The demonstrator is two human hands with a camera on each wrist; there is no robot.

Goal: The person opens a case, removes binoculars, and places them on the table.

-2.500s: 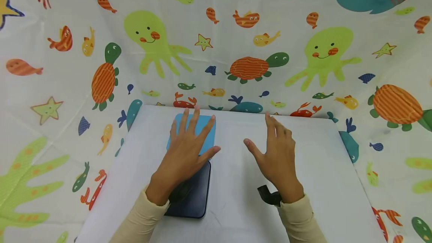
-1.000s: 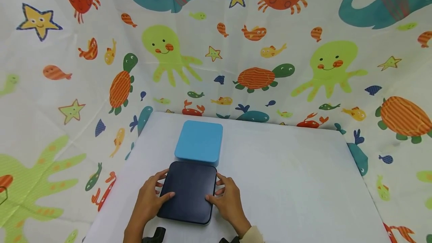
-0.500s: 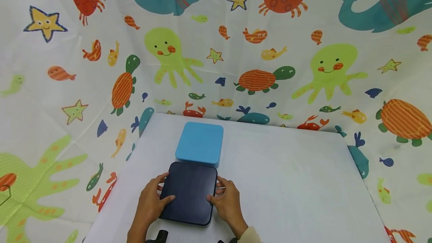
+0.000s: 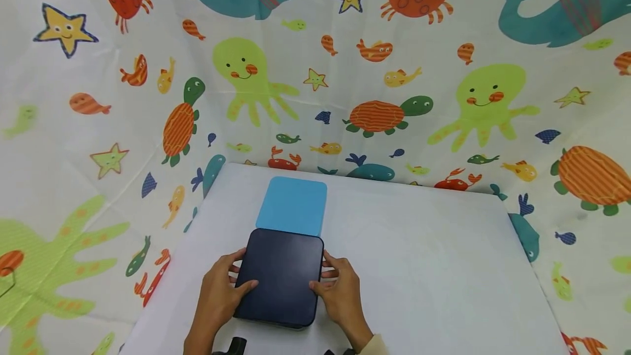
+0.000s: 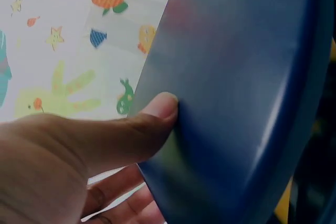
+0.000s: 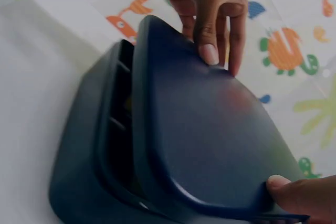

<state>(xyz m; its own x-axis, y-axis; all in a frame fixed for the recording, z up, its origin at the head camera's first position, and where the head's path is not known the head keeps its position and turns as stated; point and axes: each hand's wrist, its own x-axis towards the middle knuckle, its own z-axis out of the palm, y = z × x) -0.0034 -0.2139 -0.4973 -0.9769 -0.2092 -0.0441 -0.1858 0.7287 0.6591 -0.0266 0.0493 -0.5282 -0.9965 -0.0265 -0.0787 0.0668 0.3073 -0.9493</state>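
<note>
A dark navy lid [image 4: 281,278] is lifted slightly off its matching box [image 6: 79,150] near the table's front. My left hand [image 4: 219,289] grips the lid's left edge, thumb on top and fingers under the side; the left wrist view shows the thumb [image 5: 152,116] on the glossy surface. At the opposite edge, my right hand [image 4: 340,289] holds the lid the same way. In the right wrist view the lid tilts away from the box, leaving a gap. Through it, thin pale strips show in the dark interior; the contents cannot be made out.
A light blue lidded box [image 4: 292,207] stands directly behind the navy one. Both are on the left half of a white table [image 4: 419,267]. A cloth [image 4: 374,64] printed with sea animals hangs behind and along the sides.
Both hands, first raised with spread fingers, came down to the navy lid's sides. In the last half second the lid has risen off its box, covering more of the light blue box's front.
</note>
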